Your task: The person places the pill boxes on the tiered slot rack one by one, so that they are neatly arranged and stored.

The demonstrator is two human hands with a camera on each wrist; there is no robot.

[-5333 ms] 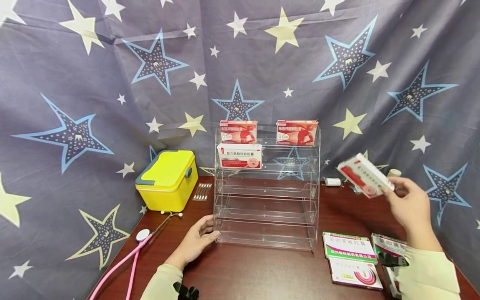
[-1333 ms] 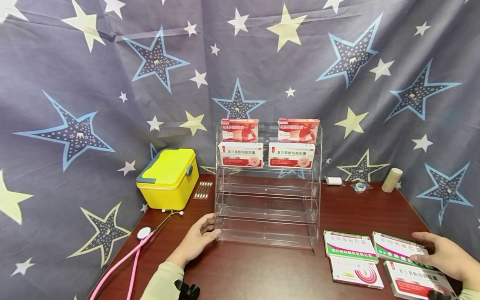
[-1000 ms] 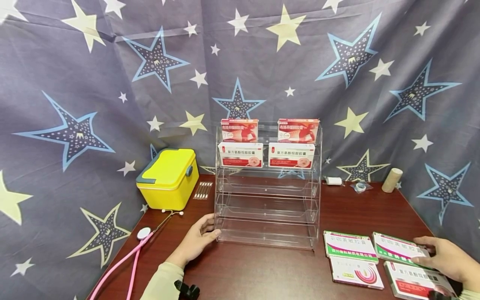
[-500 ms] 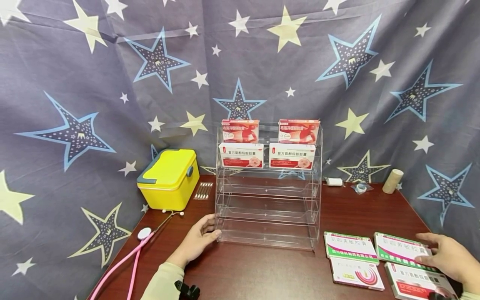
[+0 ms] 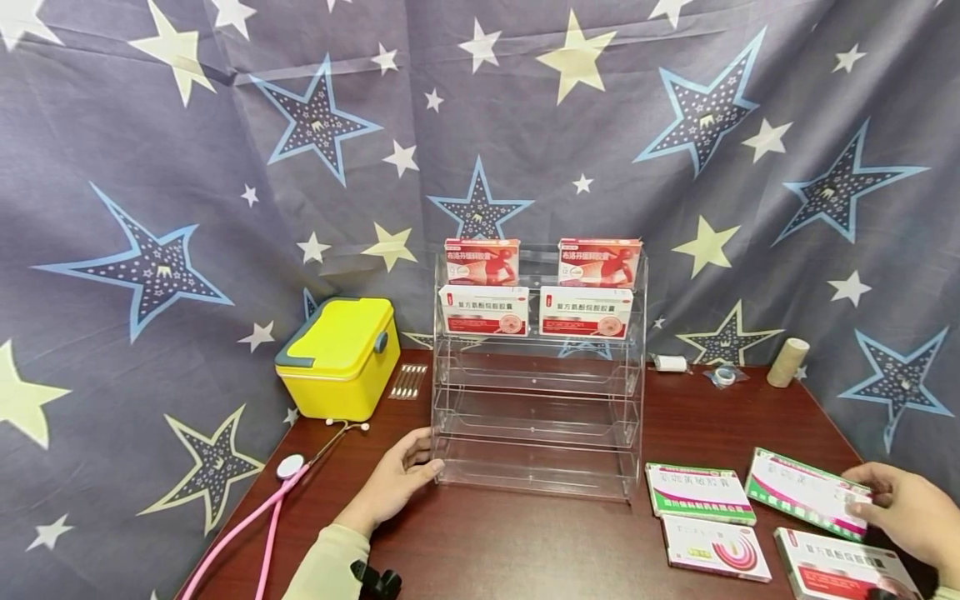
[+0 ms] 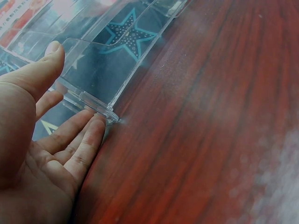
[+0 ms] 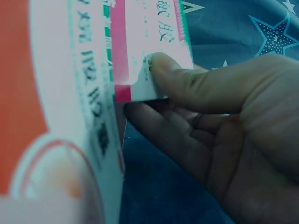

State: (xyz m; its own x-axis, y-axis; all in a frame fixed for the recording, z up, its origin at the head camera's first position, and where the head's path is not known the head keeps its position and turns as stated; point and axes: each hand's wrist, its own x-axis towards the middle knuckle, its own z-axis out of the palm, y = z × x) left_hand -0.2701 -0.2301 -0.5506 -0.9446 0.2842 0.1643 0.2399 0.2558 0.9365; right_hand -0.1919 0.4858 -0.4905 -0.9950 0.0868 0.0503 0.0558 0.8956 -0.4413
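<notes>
My right hand (image 5: pixel 911 512) pinches the right end of a white medicine box (image 5: pixel 808 492) with green and magenta bands. In the right wrist view, the thumb (image 7: pixel 168 70) lies on its printed face with fingers beneath. The box is tilted and looks raised off the table. My left hand (image 5: pixel 393 479) touches the lower left side of a clear tiered display rack (image 5: pixel 534 479). The left wrist view shows its relaxed fingertips (image 6: pixel 96 126) against the rack's bottom corner. Two red boxes (image 5: pixel 482 262) stand on the top tier, two white-and-red boxes (image 5: pixel 485 311) below them.
Near the right hand lie another green-banded box (image 5: pixel 701 493), a white box with pink rings (image 5: pixel 716 547) and a white-and-red box (image 5: pixel 843 562). A yellow case (image 5: pixel 337 358), cotton swabs (image 5: pixel 408 382) and a pink stethoscope (image 5: pixel 247 525) are left. Rolls (image 5: pixel 787 362) stand back right.
My right hand placed a white-and-red box on the second tier, right side, then returned to the boxes on the table and took up a green-banded one. The left hand stayed at the rack.
</notes>
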